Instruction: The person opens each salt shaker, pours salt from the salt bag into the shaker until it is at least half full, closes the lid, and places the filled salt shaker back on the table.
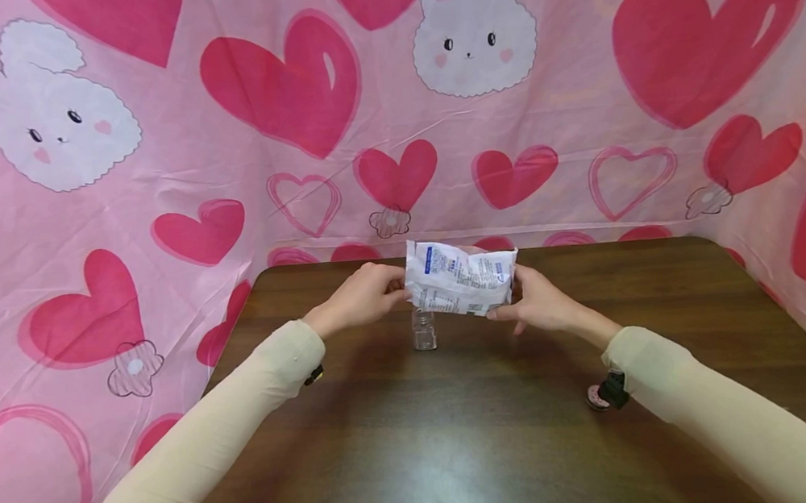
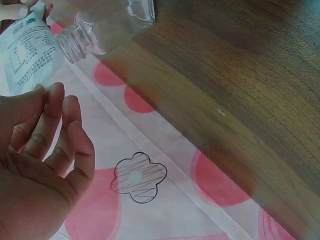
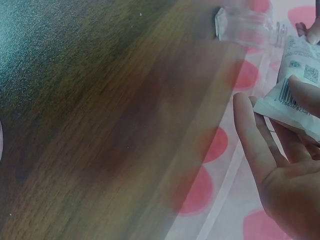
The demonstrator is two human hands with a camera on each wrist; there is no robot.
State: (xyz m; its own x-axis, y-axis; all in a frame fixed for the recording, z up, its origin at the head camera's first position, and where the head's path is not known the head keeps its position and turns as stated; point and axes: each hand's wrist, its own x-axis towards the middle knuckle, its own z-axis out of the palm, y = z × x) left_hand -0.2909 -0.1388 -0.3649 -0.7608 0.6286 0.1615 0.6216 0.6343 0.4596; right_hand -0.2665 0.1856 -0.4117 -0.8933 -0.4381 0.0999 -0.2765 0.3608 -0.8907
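One white packet (image 1: 458, 280) spans left grip (image 1: 362, 294) and right grip (image 1: 545, 302).

Two hands, one left hand (image 1: 359, 294) and one right hand (image 1: 550, 302), are sharing one white packet (image 1: 453, 279). Two pale sleeves (image 1: 223, 431) are covering the arms, and two dark wrist devices (image 1: 613, 390) are showing, one by each cuff. One table (image 1: 393, 447) is carrying one clear bottle (image 1: 424, 337) toward its far edge and one round pink item (image 1: 595, 397) between that bottle and the right edge. Beyond the far edge, one cloth (image 1: 544, 124) is displaying two rabbit faces (image 1: 475, 54) and three scribbled flowers (image 1: 135, 366) in the head view.
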